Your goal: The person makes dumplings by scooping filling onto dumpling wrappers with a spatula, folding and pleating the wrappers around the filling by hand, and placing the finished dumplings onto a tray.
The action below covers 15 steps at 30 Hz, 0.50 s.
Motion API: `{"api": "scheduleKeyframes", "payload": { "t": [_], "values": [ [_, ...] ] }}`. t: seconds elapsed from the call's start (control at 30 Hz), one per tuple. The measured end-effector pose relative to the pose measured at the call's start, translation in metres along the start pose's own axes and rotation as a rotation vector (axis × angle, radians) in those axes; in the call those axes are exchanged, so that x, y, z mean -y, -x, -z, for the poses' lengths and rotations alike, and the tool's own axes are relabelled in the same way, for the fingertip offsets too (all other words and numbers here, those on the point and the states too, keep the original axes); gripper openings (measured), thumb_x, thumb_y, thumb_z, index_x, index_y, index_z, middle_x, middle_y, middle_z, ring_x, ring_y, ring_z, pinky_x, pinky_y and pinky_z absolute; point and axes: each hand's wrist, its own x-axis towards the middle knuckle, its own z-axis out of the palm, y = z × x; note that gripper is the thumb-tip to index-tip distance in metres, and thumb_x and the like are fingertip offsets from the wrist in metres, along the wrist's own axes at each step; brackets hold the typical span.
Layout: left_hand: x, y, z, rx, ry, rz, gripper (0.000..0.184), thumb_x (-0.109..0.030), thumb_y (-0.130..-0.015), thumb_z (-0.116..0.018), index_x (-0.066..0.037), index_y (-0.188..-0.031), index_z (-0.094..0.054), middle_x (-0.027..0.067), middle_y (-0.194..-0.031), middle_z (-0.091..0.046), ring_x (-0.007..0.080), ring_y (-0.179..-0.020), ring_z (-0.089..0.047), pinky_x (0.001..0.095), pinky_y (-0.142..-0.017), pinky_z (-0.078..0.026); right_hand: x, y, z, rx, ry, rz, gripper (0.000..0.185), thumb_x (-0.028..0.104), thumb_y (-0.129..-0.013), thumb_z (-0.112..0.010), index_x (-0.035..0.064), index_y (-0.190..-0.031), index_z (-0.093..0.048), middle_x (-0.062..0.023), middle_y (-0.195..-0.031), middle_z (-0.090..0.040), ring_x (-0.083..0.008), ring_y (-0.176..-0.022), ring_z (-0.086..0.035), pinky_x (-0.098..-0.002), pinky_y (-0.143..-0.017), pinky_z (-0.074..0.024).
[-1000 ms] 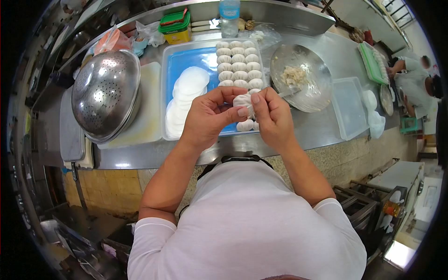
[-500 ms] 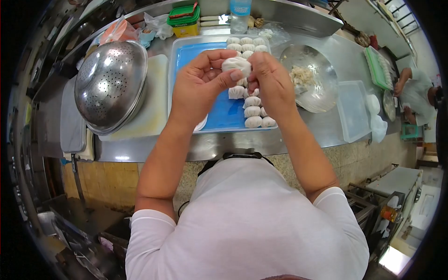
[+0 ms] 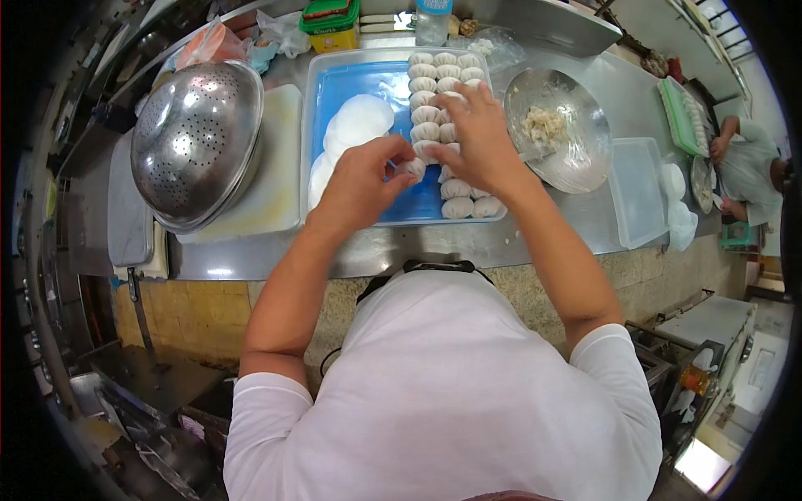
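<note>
Left hand (image 3: 361,185): fingers pinching a pleated dumpling (image 3: 412,170) over the blue tray (image 3: 338,85)!
Right hand (image 3: 479,138): fingers spread wide above dumpling rows (image 3: 423,84).
Wrappers (image 3: 359,121): overlapping on the tray.

Bright, fairly even light covers the steel bench (image 3: 368,250), with a white glint near its front edge and highlights on the perforated colander (image 3: 196,138). The lower left is dim, a glare patch (image 3: 708,465) burns out at lower right, and fisheye distortion bends the soft, dark-cornered margins
</note>
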Motion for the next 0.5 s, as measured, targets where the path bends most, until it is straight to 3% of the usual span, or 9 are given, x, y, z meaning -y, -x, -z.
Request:
{"api": "scheduleKeyframes", "payload": {
  "t": [0.07,0.2,0.27,0.5],
  "values": [
    [0.002,-0.001,-0.010,0.023,0.012,-0.042,0.026,-0.006,-0.083,-0.078,-0.005,-0.108,-0.068,0.0074,-0.093,-0.066,0.0170,-0.081,-0.062,0.0307,-0.077,-0.052,-0.018,0.002,0.002,-0.123,-0.063,-0.014,0.059,0.030,-0.085,-0.079,0.0088,-0.134,-0.055,-0.0194,-0.141,-0.051,-0.0423,-0.134,-0.045,-0.0462,-0.107,-0.0421],
    [0.008,-0.008,-0.031,-0.061,-0.091,-0.154,0.025,-0.005,-0.082,-0.077,-0.006,-0.106,-0.070,0.0092,-0.098,-0.060,0.0229,-0.082,-0.062,0.0340,-0.076,-0.052,-0.023,0.007,0.029,-0.096,-0.391,-0.092,0.051,0.026,-0.085,-0.077,0.0027,-0.127,-0.058,-0.0213,-0.124,-0.060,-0.0422,-0.123,-0.051,-0.0468,-0.107,-0.0397],
    [0.011,-0.010,-0.036,-0.085,-0.134,-0.184,0.025,-0.004,-0.082,-0.076,-0.006,-0.106,-0.071,0.0101,-0.100,-0.058,0.0250,-0.082,-0.062,0.0352,-0.076,-0.052,-0.022,0.012,0.036,-0.083,-0.416,-0.143,0.041,0.023,-0.088,-0.074,0.0001,-0.120,-0.061,-0.0190,-0.117,-0.062,-0.0357,-0.112,-0.057,-0.0420,-0.097,-0.0457],
    [-0.001,-0.006,-0.036,-0.089,-0.204,-0.132,0.042,-0.005,-0.080,-0.079,-0.008,-0.118,-0.063,0.0114,-0.099,-0.059,0.0278,-0.084,-0.062,0.0379,-0.077,-0.052,-0.025,0.026,0.038,-0.074,-0.511,-0.216,0.037,0.021,-0.089,-0.073,-0.0004,-0.118,-0.062,-0.0179,-0.116,-0.062,-0.0346,-0.098,-0.062,-0.0410,-0.086,-0.0494]
  ]
}}
